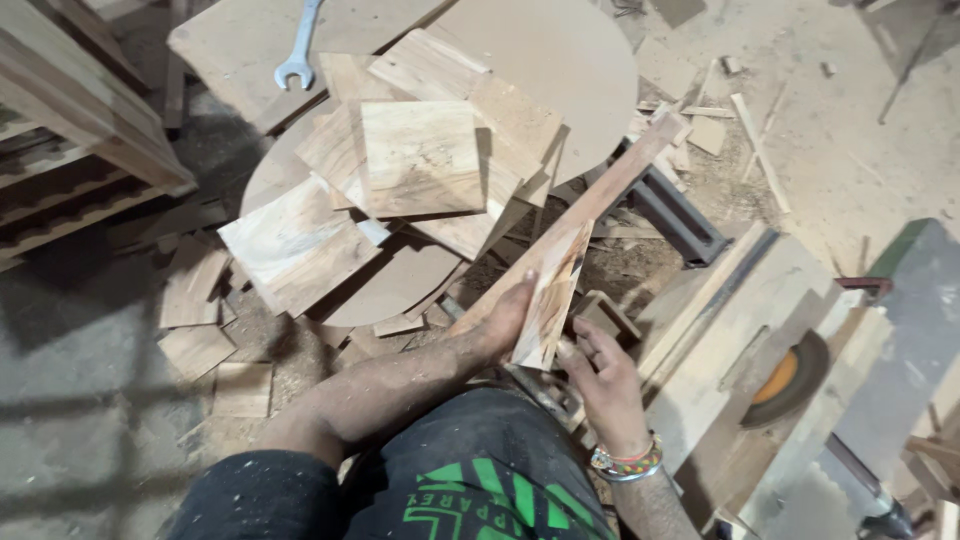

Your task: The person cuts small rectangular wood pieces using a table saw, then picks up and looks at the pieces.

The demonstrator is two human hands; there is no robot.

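**Both hands on a small wood board above the offcut pile**

The left hand point(505, 320) grips a small wood board point(552, 295) along its left edge, with the fingers wrapped behind and the thumb side towards the camera. The right hand point(603, 380) meets the same board at its lower right corner, fingers curled loosely against the underside; whether it bears weight or only steadies cannot be told. A beaded bracelet point(628, 462) sits on the right wrist. The board is tilted, its grained face turned up and to the right, held clear of the floor in front of the person's lap.

Just behind the board a long narrow plank point(600, 195) runs diagonally up to the right; contact between the two cannot be confirmed.

Beyond the hands lies a loose pile of square wood offcuts point(420, 160), overlapping one another on round brown discs point(560, 70). An open-ended spanner point(297, 50) rests on a flat panel at the top. Smaller offcuts point(195, 300) lie scattered on the sawdust-covered floor at left. At right stands a saw bench with an exposed circular blade point(790, 375).
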